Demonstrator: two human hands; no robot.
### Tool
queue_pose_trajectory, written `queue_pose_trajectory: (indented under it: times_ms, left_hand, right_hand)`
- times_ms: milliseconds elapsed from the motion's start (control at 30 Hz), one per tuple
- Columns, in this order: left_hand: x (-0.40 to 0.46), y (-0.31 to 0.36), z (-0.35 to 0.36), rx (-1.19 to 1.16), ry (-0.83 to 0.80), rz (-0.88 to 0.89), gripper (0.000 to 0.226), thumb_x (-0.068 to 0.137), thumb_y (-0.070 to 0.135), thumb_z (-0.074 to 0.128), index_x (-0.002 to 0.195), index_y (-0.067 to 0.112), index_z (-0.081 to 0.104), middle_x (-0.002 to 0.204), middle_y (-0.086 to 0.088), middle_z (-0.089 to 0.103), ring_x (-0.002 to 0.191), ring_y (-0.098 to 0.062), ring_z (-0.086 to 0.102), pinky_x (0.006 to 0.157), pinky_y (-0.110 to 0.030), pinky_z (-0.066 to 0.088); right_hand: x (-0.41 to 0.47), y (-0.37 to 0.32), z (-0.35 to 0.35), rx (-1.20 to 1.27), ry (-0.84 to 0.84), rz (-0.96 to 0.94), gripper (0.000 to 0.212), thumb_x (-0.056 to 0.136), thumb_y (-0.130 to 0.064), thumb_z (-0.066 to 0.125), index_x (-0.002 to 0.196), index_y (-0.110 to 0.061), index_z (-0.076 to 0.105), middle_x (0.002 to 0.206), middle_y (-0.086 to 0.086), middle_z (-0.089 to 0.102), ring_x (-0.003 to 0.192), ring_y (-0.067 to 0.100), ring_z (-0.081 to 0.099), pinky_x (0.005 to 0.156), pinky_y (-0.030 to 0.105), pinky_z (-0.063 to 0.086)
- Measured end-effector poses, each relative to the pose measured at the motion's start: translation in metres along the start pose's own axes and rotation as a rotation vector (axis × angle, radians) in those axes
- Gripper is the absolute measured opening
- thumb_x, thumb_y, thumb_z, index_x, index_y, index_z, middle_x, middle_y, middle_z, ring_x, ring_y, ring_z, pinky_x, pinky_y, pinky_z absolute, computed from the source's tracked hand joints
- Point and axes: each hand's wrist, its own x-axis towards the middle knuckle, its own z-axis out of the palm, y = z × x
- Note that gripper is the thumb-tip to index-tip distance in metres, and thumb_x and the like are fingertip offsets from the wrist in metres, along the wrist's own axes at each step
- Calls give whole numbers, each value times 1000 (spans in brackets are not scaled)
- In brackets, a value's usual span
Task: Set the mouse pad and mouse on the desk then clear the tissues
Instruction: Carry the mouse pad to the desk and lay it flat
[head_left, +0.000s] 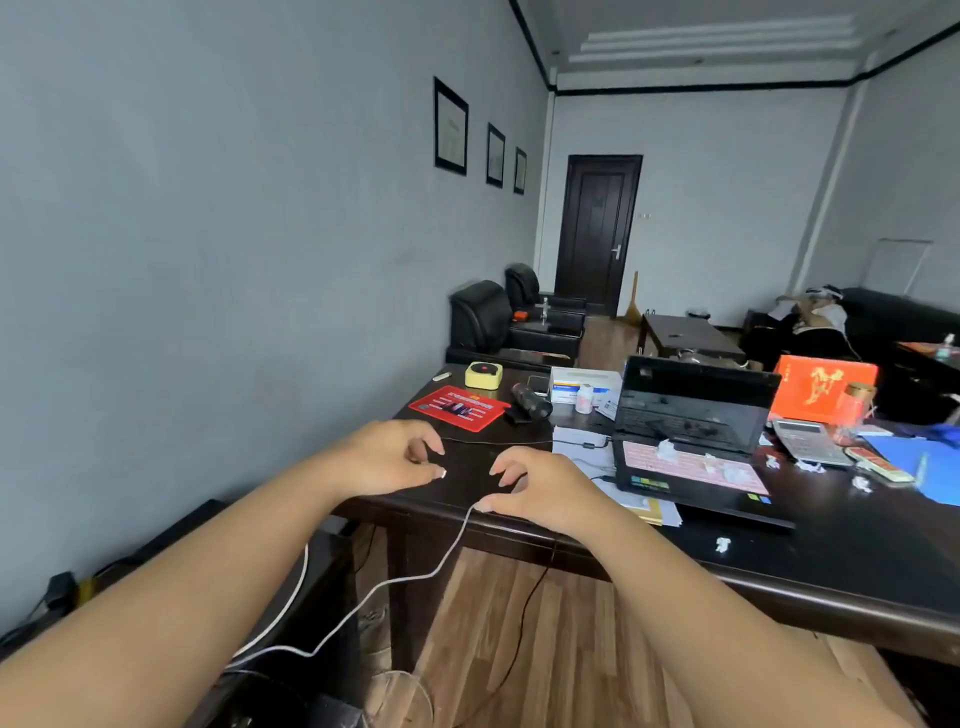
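The red mouse pad (460, 408) lies flat at the far left of the dark desk (831, 566). Just right of it rests a black object (531, 402) that looks like the mouse. Crumpled white tissues sit on the laptop keyboard (666, 450), near the desk's front edge (723, 544) and by the calculator (861, 483). My left hand (395, 457) hovers over the desk's near left corner, fingers loosely curled and holding nothing. My right hand (540, 488) is beside it, its thumb and fingers pinching the end of a white cable (447, 551) that drops to the floor.
An open laptop (696, 405) stands mid-desk on papers, with a thin black wire running left from it. A yellow box (483, 375), medicine boxes (582, 384), an orange box (823, 387), a calculator (810, 441) and a blue folder (930, 467) crowd the desk.
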Motion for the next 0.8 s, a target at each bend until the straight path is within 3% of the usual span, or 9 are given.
queue_pose_trajectory:
  times_ms: [200,400,533,800]
  left_hand:
    - [66,-41,-1,-23,-50,-56,31,84,34,63,113,22,60,111,-1,65,106,-16,58,92,-23,41]
    - [147,-76,-1,-46,-72,-93,33,86,34,61,116,23,59,115,0,62,100,-13,54,85,-20,37]
    - [211,-97,7,-34,-100,-105,33,86,35,59,117,24,57,112,2,62,106,-15,56,90,-24,41]
    - [382,-128,3,-31,-121,-111,30,85,34,60,114,25,58,101,5,57,97,-13,55,83,-22,40]
  right_hand:
    - [78,22,17,17,-68,46,47,74,-45,71,112,-24,56,113,-2,61,100,16,59,90,36,49]
    - [167,44,32,25,-120,60,49,74,-45,71,114,-23,56,115,-2,61,100,15,58,89,36,49]
    - [234,69,35,36,-135,70,50,74,-45,70,117,-23,55,116,-2,61,101,15,58,88,33,49]
    - [385,139,9,29,-104,121,47,75,-46,70,113,-22,57,107,-2,63,99,15,59,87,31,48]
